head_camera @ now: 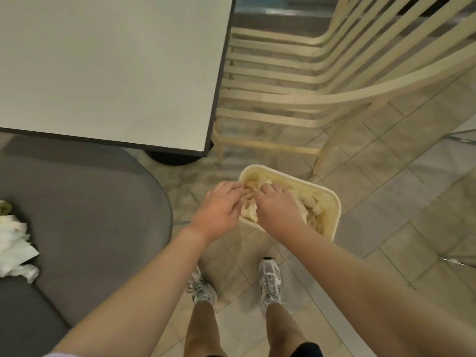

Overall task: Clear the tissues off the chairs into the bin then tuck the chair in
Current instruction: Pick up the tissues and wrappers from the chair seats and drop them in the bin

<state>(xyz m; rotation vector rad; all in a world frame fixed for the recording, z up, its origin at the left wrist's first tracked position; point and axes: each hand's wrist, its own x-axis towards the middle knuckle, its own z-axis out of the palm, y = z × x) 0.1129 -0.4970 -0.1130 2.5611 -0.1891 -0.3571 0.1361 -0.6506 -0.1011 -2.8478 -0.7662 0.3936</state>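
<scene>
Both hands, left hand (219,207) and right hand (277,208), clutch tissues over the bin (332,202); remaining tissues (14,243) lie far left, nearer your left hand.

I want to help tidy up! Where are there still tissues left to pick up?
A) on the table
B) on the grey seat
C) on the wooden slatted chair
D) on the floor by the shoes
B: a pile of white tissues lies on the grey seat, at the picture's left edge, while both hands are over the bin.
</scene>
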